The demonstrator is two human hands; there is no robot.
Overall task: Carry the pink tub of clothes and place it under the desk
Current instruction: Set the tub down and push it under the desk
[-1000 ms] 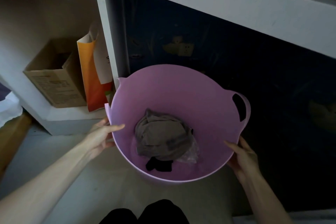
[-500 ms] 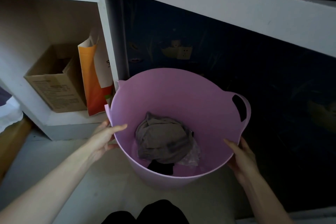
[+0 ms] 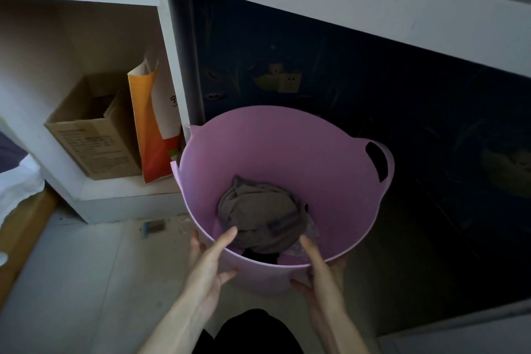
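The pink tub (image 3: 287,152) sits on the floor at the desk (image 3: 344,6) opening, holding grey clothes (image 3: 258,210). My left hand (image 3: 209,264) and right hand (image 3: 319,270), earlier at its sides, now clamp its near rim.

Dim room: pale floor (image 3: 86,282), white shelf unit (image 3: 120,198), dark wall (image 3: 373,89).

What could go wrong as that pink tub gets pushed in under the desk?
Both hands, left hand and right hand, pinch only the near rim of the pink tub, thumbs inside, so the soft wall might buckle or tip toward the person. The tub's left handle sits close to the white desk panel and could catch on it. The space beneath is dark, so an unseen obstacle there is possible.
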